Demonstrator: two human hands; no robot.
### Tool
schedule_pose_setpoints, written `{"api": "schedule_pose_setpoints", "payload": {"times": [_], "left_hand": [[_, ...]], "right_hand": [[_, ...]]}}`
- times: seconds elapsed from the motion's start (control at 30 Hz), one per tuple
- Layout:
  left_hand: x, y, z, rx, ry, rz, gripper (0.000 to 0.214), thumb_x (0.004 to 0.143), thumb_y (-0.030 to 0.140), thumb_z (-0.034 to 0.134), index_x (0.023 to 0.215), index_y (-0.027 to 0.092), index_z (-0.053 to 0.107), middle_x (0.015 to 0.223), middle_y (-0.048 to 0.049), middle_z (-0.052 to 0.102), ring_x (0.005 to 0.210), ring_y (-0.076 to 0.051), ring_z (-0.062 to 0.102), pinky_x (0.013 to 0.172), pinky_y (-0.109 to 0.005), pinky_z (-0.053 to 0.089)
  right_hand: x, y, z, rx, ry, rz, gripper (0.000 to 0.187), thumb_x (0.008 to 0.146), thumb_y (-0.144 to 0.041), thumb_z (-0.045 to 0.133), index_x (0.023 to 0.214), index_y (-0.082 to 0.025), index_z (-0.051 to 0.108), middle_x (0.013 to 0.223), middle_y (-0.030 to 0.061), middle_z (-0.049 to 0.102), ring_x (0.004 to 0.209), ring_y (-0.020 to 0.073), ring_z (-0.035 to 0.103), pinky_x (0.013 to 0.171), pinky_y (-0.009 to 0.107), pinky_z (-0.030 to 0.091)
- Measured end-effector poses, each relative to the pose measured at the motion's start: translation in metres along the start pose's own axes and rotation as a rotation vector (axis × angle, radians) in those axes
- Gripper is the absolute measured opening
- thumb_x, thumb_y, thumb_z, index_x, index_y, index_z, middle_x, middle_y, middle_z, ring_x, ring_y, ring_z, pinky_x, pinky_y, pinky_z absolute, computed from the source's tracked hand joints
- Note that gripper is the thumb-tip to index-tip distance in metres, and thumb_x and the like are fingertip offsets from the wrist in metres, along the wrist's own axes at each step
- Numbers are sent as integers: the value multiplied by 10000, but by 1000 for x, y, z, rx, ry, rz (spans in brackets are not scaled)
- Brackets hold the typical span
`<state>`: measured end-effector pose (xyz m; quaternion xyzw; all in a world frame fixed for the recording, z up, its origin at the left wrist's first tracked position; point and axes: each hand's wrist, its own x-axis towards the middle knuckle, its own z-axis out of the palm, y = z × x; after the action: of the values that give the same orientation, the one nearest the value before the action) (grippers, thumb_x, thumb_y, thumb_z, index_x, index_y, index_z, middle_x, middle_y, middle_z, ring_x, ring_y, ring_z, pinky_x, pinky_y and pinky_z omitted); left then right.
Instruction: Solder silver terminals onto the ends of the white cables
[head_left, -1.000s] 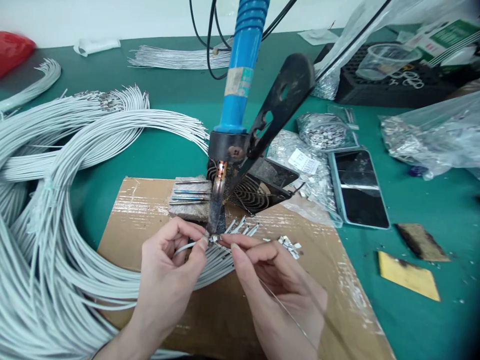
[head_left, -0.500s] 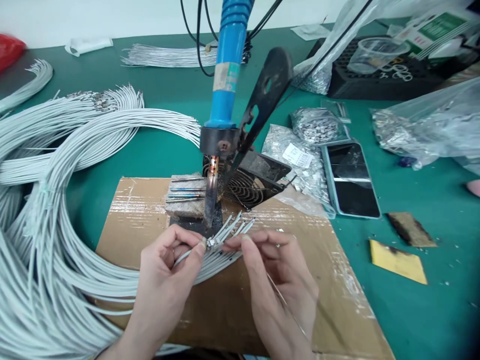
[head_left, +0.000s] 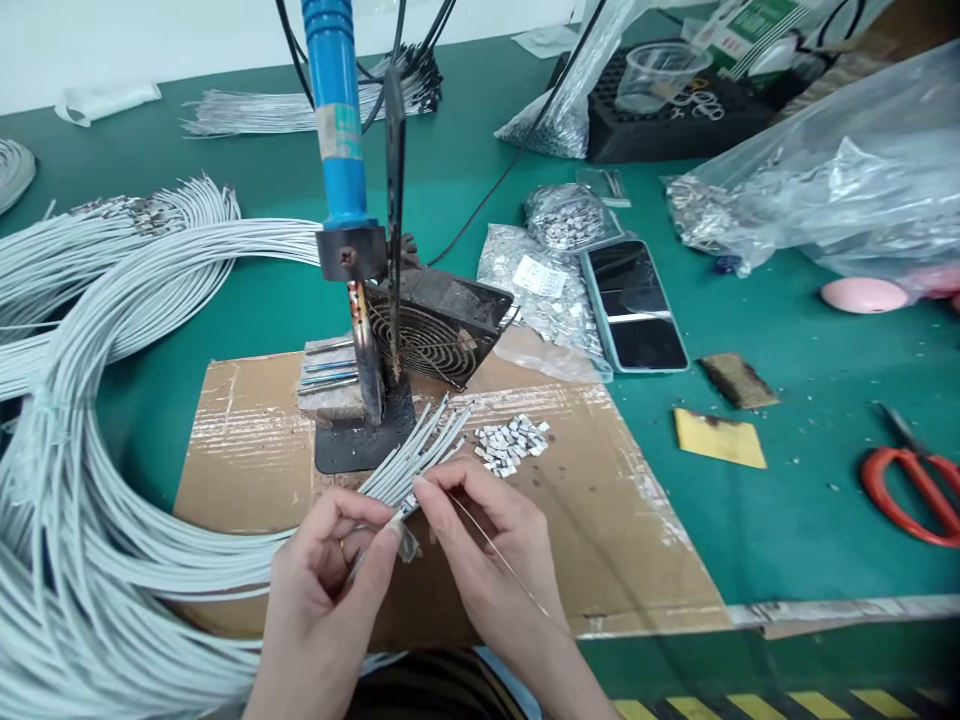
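My left hand is closed in a pinch on a white cable, with a small metal piece at the cable's end. Facing it, the thumb and forefinger of my right hand are pinched together close to that piece. A thin silvery wire, which looks like solder, runs through my right hand. Just beyond my fingers, loose ends of a white cable bundle lie on the cardboard. Above them stands a soldering iron with a blue handle, its tip pointing down and apart from my hands.
Small metal pieces lie piled on the cardboard. Behind the iron is a fan; beside it, a grooved block. Coiled cables fill the left. Rightward are a phone, yellow sponge and red-handled scissors.
My hands have drawn back from the iron's tip toward my body, still holding cable and wire. The view has shifted, so the pile of metal pieces and the scissors now show.
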<state>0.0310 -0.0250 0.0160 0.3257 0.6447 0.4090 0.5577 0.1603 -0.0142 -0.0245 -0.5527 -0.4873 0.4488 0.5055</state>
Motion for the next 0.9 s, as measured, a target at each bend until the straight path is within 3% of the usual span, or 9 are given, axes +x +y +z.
{"api": "schedule_pose_setpoints", "payload": {"times": [0.1, 0.2, 0.33, 0.47, 0.67, 0.9], "left_hand": [[-5, -2, -1, 26, -16, -7, 238, 761, 349, 862, 792, 181, 696, 569, 84, 521, 510, -57, 328, 493, -180, 247], [-8, -8, -7, 98, -26, 26, 202, 828, 374, 803, 827, 204, 693, 606, 70, 550, 525, -81, 385, 523, -202, 329], [-6, -16, -26, 347, -17, 233, 133, 932, 324, 677, 843, 235, 720, 708, 22, 642, 667, -146, 547, 647, -241, 434], [-2, -24, -44, 527, -155, 425, 143, 916, 222, 691, 780, 242, 730, 729, 17, 643, 693, -160, 556, 672, -248, 447], [-15, -35, -46, 425, -71, 239, 170, 895, 347, 725, 772, 231, 733, 699, 11, 642, 638, -157, 560, 566, -256, 403], [-22, -28, -41, 385, -87, 287, 161, 865, 298, 730, 711, 252, 741, 639, 30, 598, 569, -133, 512, 534, -265, 361]], "right_hand": [[-4, 2, 0, 22, 14, -3, 251, 1001, -268, 642, 757, -210, 634, 703, -42, 591, 671, 116, 547, 628, 229, 432], [-7, 5, -1, 42, 25, -12, 245, 1004, -272, 645, 767, -213, 638, 707, -40, 601, 675, 118, 557, 632, 231, 435], [-11, 8, -4, 54, 57, -20, 246, 1010, -279, 647, 773, -215, 634, 712, -38, 606, 678, 118, 559, 635, 234, 429], [-14, 9, -7, 69, 37, -26, 259, 1011, -273, 650, 760, -214, 622, 709, -41, 584, 671, 114, 533, 634, 232, 420], [-16, 9, -8, 142, 24, 32, 277, 1002, -311, 658, 747, -209, 623, 667, -51, 526, 601, 105, 444, 568, 231, 374], [-12, 1, -8, 257, -62, 176, 314, 964, -357, 665, 700, -202, 597, 612, -54, 492, 570, 108, 428, 530, 235, 352]]}}
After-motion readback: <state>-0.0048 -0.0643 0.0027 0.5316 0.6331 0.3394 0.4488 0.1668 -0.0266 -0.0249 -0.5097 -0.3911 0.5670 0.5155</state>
